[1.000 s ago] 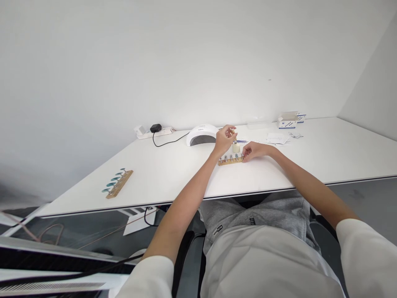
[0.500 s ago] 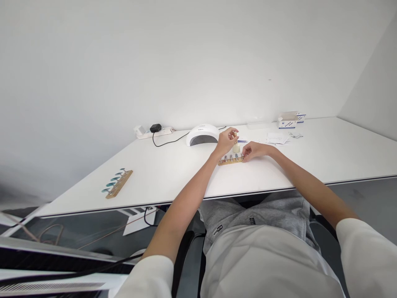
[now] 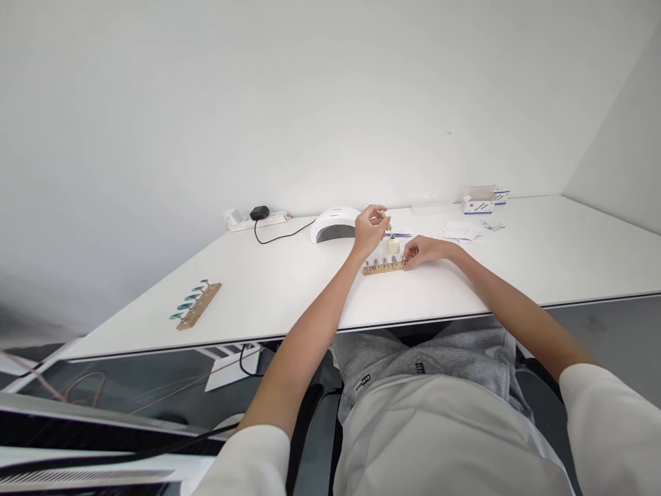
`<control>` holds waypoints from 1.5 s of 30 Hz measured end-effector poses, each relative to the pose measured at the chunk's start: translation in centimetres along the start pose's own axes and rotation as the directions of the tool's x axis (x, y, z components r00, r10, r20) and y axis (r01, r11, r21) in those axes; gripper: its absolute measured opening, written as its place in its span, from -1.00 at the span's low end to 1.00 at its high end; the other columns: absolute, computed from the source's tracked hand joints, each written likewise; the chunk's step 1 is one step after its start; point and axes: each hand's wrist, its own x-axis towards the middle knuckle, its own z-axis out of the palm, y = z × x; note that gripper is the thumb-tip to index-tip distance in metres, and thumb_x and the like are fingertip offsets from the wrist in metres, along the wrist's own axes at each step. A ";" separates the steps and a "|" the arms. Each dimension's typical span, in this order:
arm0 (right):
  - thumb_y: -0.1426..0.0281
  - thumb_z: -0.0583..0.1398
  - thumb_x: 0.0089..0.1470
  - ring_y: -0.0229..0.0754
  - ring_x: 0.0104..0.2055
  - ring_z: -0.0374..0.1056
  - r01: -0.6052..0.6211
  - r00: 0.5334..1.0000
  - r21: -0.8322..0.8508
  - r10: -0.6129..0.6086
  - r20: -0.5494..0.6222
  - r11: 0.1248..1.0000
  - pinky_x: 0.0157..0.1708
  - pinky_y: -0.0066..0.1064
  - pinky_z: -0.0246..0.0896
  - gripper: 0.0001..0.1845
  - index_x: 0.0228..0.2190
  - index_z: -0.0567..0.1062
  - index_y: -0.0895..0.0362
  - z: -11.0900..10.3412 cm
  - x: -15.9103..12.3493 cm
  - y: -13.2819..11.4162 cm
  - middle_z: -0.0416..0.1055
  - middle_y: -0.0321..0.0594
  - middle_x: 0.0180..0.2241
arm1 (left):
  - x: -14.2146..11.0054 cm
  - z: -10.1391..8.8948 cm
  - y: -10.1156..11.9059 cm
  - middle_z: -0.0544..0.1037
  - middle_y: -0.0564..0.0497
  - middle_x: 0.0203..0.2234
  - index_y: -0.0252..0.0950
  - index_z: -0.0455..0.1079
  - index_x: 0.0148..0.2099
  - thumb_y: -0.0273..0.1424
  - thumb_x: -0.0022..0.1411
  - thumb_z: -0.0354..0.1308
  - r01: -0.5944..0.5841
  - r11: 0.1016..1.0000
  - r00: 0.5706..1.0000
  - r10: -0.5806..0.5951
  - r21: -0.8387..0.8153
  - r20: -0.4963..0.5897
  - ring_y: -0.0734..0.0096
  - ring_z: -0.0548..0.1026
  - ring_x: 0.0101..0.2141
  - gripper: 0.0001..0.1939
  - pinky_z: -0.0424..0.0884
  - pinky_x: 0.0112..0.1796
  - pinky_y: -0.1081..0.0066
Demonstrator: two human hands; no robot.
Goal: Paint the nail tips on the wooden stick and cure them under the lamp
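Observation:
Pinched in my left hand [image 3: 370, 229] is the gold brush cap [image 3: 385, 220] of a nail polish bottle, held tilted just above the bottle's neck. The pale cream bottle [image 3: 393, 246] stands upright on the table, uncapped. In front of it lies a wooden nail tip stand [image 3: 382, 270] carrying a row of nail tips on small metal posts. My right hand [image 3: 421, 251] closes its fingers at the right end of that stand, partly hiding the last post; whether they grip the wood or the post is hard to see.
A white nail lamp [image 3: 338, 224] stands behind my left hand, its cable running to a power strip [image 3: 273, 218]. Another wooden stand [image 3: 200, 307] with teal nail tips lies to the left. Papers [image 3: 461, 230] and small boxes [image 3: 479, 201] are at the back right.
My left hand has risen and shifted slightly left, taking the gold cap off the bottle and tilting it. The right hand and the stand have stayed in place.

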 end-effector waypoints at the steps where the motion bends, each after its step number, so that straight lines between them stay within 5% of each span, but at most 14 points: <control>1: 0.09 0.42 -0.39 -0.19 -0.33 0.33 -0.002 1.000 -0.005 0.002 0.001 1.000 -0.31 -0.38 0.15 -0.54 -0.46 0.55 0.14 0.0 0.0 0.0 0.47 -0.25 -0.41 | 0.1 0.0 0.0 0.41 0.09 -0.47 -0.27 0.36 -0.21 -0.41 0.10 0.21 0.003 1.000 1.000 -0.003 -0.017 -0.008 0.67 0.31 -0.68 -0.83 0.20 -0.66 0.55; 28: 0.08 0.42 -0.41 -0.17 -0.32 0.35 -0.003 0.999 0.003 0.002 0.035 1.000 -0.29 -0.37 0.17 -0.53 -0.47 0.52 0.13 -0.5 -0.3 -0.3 0.46 -0.25 -0.43 | 0.9 -1.0 0.7 0.43 0.10 -0.55 -0.27 0.34 -0.25 -0.37 0.07 0.23 0.007 0.995 0.995 -0.017 -0.098 -0.102 0.62 0.32 -0.71 -0.81 0.24 -0.68 0.52; 37: 0.13 0.43 -0.40 -0.20 -0.38 0.29 -0.054 0.994 -0.028 0.057 0.092 0.998 -0.35 -0.37 0.10 -0.57 -0.55 0.42 0.11 -2.3 -1.5 0.4 0.43 -0.30 -0.47 | 0.5 -1.8 1.3 0.43 0.08 -0.63 -0.30 0.37 -0.38 -0.43 -0.08 0.28 0.192 0.969 0.954 -0.148 -0.153 0.259 0.67 0.19 -0.77 -0.83 0.09 -0.72 0.52; 45: 0.09 0.44 -0.44 -0.16 -0.37 0.29 -0.100 0.988 -0.047 0.105 0.115 0.994 -0.35 -0.33 0.09 -0.54 -0.55 0.43 0.09 -2.9 -1.8 0.5 0.44 -0.27 -0.46 | 0.3 -1.5 1.8 0.38 0.10 -0.68 -0.30 0.38 -0.44 -0.44 -0.14 0.30 0.225 0.963 0.936 -0.172 -0.149 0.306 0.70 0.12 -0.78 -0.83 0.01 -0.72 0.53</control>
